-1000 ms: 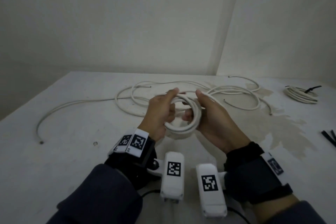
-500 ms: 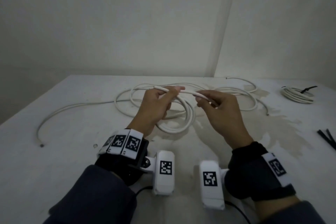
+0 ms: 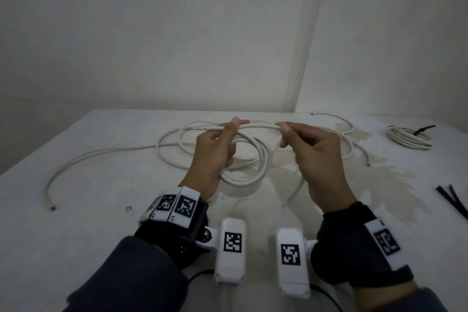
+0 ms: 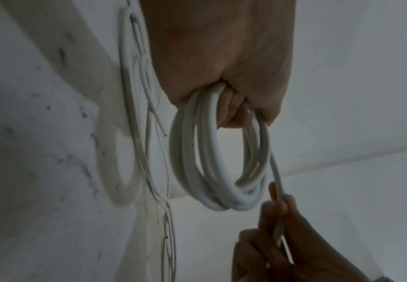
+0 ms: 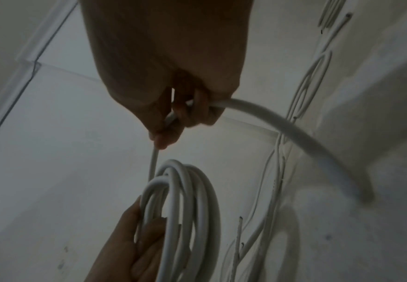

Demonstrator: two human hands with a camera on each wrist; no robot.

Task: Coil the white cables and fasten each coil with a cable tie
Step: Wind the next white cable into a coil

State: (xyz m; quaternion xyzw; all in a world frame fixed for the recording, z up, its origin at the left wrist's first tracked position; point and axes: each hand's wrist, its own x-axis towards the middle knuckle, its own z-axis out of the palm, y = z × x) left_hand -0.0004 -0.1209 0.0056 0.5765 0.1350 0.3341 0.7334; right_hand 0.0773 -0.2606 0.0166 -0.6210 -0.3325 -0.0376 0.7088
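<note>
A loose white cable [image 3: 83, 159] trails across the surface [image 3: 76, 210] at far left. The left hand [image 3: 215, 154] grips the top of a white coil [image 3: 263, 162], fingers curled round its loops, raised above the surface. A strand runs to the right hand [image 3: 316, 157], whose fingers pinch it. Further right lie a tied coil [image 3: 407, 137] and black cable ties [image 3: 453, 201].

black cable ties [image 3: 453, 201] cut off at right edge, left hand [image 3: 215, 152] hiding coil's [image 3: 253, 167] near side
</note>
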